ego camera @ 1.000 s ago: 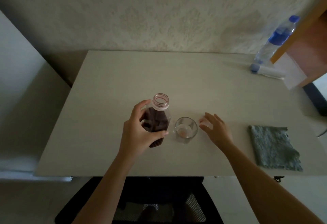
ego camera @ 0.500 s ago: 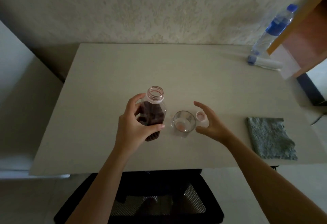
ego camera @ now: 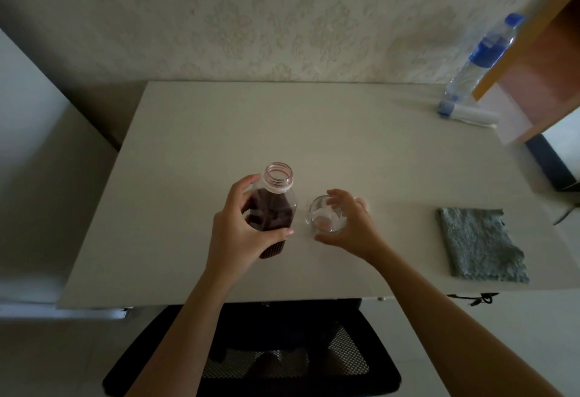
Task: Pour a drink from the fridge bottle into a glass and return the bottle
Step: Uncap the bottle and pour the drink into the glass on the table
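A clear plastic bottle (ego camera: 276, 205) with dark drink in it stands uncapped on the pale table (ego camera: 194, 133). My left hand (ego camera: 243, 233) is wrapped around its body from the left. Just right of it stands a small clear glass (ego camera: 323, 217), with no drink visible in it. My right hand (ego camera: 351, 227) curls around the glass from the right, fingers on its rim and thumb at its near side. The bottle's cap (ego camera: 362, 203) lies on the table behind that hand, mostly hidden.
A folded grey cloth (ego camera: 480, 246) lies at the table's right. A blue-capped water bottle (ego camera: 483, 54) stands at the far right corner beside a wooden shelf (ego camera: 539, 60), with a white tube (ego camera: 467, 114) lying below it. A black mesh chair (ego camera: 282, 359) sits under the near edge.
My right hand let go of the cap on the table, then moved left and closed around the glass. My left hand kept hold of the bottle.
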The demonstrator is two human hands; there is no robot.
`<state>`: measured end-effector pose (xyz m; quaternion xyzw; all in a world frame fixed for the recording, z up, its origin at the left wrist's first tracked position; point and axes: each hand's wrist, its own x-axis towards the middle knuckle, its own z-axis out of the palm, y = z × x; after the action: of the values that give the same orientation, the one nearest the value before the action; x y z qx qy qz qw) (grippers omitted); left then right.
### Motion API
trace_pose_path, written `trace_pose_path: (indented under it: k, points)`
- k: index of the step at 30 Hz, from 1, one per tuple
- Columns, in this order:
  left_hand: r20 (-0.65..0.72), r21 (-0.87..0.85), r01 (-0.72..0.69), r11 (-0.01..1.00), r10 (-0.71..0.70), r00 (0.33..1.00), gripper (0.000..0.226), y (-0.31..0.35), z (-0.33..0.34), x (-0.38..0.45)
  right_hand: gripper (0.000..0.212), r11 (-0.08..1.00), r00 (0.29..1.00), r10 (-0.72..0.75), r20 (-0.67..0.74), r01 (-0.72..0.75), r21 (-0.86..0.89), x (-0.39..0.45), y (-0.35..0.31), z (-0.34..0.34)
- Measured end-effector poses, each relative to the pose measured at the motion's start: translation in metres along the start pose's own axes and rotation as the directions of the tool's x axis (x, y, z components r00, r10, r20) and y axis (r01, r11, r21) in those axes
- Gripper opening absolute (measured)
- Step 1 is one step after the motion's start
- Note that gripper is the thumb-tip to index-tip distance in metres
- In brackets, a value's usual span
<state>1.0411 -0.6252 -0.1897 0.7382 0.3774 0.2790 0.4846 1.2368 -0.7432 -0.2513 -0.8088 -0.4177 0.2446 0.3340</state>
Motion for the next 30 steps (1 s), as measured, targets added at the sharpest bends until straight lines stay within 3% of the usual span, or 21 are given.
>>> trace_pose_path:
  k: [5, 12, 24, 30]
  points:
    - [-0.009, 0.027, -0.001, 1.0, 0.001, 1.0, 0.094, 0.012, -0.009, 0.0, 0.087, 1.0, 0.999, -0.015, -0.04, 0.015, 0.0, -0.003, -0.015, -0.01]
    - [-0.032, 0.069, -0.014, 0.998, 0.016, 0.999, 0.097, 0.065, -0.029, 0.006, 0.084, 0.994, 0.985, -0.109, -0.131, 0.107, -0.024, -0.008, -0.082, -0.076]
    - [-0.03, 0.147, -0.155, 0.977, 0.161, 0.987, 0.095, 0.17, -0.058, 0.03, 0.087, 0.937, 0.911, -0.344, -0.226, 0.318, -0.142, -0.006, -0.19, -0.181]
    - [-0.013, 0.224, -0.207, 0.952, 0.215, 0.976, 0.096, 0.189, -0.063, 0.036, 0.088, 0.929, 0.901, -0.362, -0.24, 0.327, -0.173, -0.004, -0.208, -0.198]
